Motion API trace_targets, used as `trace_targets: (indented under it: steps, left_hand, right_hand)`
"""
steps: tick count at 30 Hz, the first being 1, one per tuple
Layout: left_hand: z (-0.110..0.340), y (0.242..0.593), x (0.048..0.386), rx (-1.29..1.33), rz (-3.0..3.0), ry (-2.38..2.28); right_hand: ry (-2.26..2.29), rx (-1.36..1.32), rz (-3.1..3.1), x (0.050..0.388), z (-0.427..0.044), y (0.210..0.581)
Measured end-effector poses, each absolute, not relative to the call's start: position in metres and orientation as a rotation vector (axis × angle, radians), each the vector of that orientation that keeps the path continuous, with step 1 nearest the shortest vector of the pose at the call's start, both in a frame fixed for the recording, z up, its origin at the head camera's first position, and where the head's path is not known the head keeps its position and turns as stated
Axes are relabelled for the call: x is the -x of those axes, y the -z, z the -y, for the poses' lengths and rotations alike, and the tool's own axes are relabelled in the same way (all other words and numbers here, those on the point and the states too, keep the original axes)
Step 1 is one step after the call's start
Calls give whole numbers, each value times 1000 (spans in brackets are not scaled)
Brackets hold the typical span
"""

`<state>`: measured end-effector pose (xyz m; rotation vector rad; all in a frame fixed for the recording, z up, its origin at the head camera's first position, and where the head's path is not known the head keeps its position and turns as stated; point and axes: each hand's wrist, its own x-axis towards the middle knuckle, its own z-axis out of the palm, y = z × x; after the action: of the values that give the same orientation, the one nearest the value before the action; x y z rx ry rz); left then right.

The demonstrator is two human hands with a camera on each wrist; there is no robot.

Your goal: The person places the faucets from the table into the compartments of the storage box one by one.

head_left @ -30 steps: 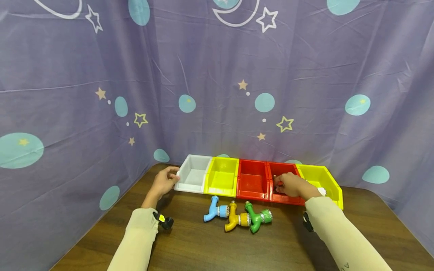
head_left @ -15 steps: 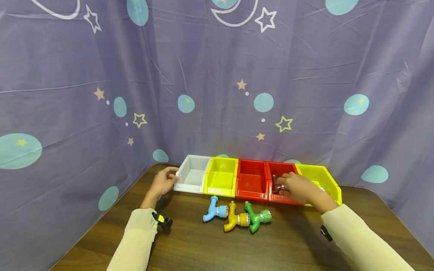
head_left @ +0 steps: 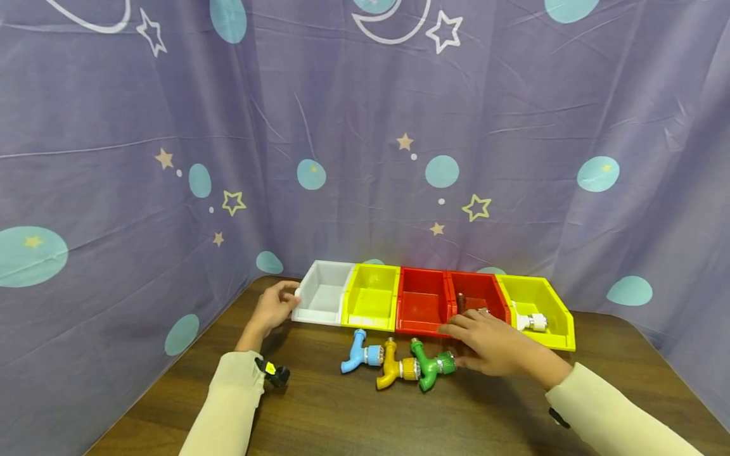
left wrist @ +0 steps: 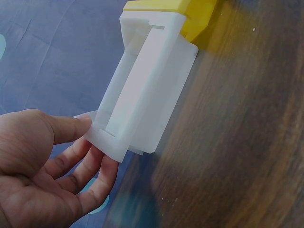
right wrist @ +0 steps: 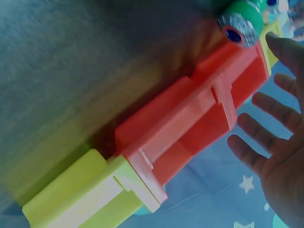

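Note:
My left hand pinches the side wall of the white bin, thumb on the rim and fingers against the outside. My right hand holds nothing and has its fingers extended, just right of the green tap. Left of that tap lie a yellow tap and a blue tap on the table. A dark brown tap sits in the right red bin, partly hidden by my right hand. In the right yellow bin lies a white tap.
Between the white bin and the right red bin stand another yellow bin and another red bin. All the bins form one row along the back of the wooden table. A patterned curtain hangs behind and at the left.
My right hand has let go of the brown tap in the right red bin, come out and moved toward the green tap. My left hand stays on the white bin.

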<state>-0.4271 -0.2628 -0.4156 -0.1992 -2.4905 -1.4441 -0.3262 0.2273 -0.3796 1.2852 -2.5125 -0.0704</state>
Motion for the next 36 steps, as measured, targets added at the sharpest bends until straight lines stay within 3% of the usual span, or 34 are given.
trace_targets:
  steps: [17, 36]
  left_hand:
    - [264, 416, 429, 210, 2488, 1468]
    - [264, 417, 428, 201, 2484, 1489]
  right_hand:
    - [146, -1558, 2494, 310, -208, 408]
    - [-40, -1446, 2486, 309, -197, 425]
